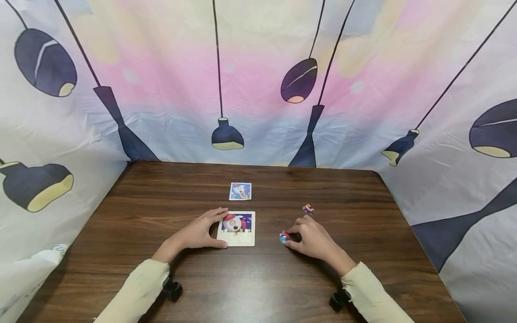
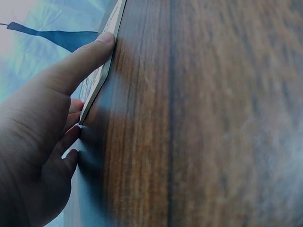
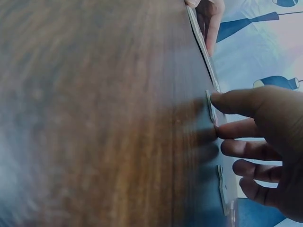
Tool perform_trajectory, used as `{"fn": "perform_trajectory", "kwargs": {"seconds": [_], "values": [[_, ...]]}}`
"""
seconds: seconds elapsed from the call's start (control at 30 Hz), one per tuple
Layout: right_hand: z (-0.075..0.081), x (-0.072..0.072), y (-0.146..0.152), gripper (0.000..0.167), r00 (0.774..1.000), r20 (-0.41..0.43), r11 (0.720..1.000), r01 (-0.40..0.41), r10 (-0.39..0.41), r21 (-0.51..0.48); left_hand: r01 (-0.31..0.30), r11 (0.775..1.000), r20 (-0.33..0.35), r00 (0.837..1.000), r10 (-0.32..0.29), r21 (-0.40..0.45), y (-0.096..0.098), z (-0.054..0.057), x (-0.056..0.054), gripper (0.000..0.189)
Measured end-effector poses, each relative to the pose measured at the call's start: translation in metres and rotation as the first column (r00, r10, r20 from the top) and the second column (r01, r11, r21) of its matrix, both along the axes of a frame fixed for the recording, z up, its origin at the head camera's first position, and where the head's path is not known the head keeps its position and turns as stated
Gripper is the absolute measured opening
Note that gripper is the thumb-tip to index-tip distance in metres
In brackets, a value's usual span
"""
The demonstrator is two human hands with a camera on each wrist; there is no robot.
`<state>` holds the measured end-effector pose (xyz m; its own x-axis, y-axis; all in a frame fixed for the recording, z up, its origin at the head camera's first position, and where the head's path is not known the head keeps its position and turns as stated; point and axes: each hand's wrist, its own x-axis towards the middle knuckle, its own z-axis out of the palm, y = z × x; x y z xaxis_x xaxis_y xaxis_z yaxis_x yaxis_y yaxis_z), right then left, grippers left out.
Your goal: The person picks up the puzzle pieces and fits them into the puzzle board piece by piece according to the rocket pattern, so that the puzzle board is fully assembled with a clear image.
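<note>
A square puzzle board (image 1: 246, 240) with a cream frame lies on the table, its upper part filled with a cartoon picture and its lower part bare cream. My left hand (image 1: 199, 231) holds the board at its left side, fingers at the top corner and thumb (image 2: 102, 43) at the near edge. To the right, my right hand (image 1: 314, 237) pinches a small blue and red puzzle piece (image 1: 283, 238) between thumb and index finger, low on the table. In the right wrist view the other fingers are loosely bent beside the piece.
Another puzzle piece (image 1: 308, 209), orange and purple, lies just beyond the right hand. A square picture card (image 1: 240, 191) lies behind the board. The brown wooden table (image 1: 161, 188) is enclosed by a printed cloth (image 1: 177, 89) at the back and sides.
</note>
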<state>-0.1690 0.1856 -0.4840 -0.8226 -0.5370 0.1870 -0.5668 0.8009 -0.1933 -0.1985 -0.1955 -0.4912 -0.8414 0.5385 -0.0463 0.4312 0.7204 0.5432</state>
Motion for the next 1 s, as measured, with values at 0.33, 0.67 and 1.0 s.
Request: {"fn": "perform_trajectory", "kwargs": {"seconds": [0.33, 0.67, 1.0], "values": [[0.004, -0.005, -0.002, 0.028, 0.997, -0.028, 0.997, -0.073, 0.072, -0.015, 0.000, 1.000, -0.008, 1.000, 0.000, 0.001, 0.000, -0.001, 0.000, 0.106], [0.012, -0.016, -0.029, 0.030, 0.993, -0.085, 0.993, -0.090, 0.083, -0.081, -0.005, 1.000, -0.008, 1.000, 0.005, -0.002, -0.001, -0.001, 0.000, 0.105], [0.012, -0.022, -0.069, 0.031, 0.993, -0.069, 0.988, -0.100, 0.092, -0.121, -0.003, 1.000, -0.011, 1.000, 0.003, -0.011, -0.001, -0.001, -0.001, 0.106]]}}
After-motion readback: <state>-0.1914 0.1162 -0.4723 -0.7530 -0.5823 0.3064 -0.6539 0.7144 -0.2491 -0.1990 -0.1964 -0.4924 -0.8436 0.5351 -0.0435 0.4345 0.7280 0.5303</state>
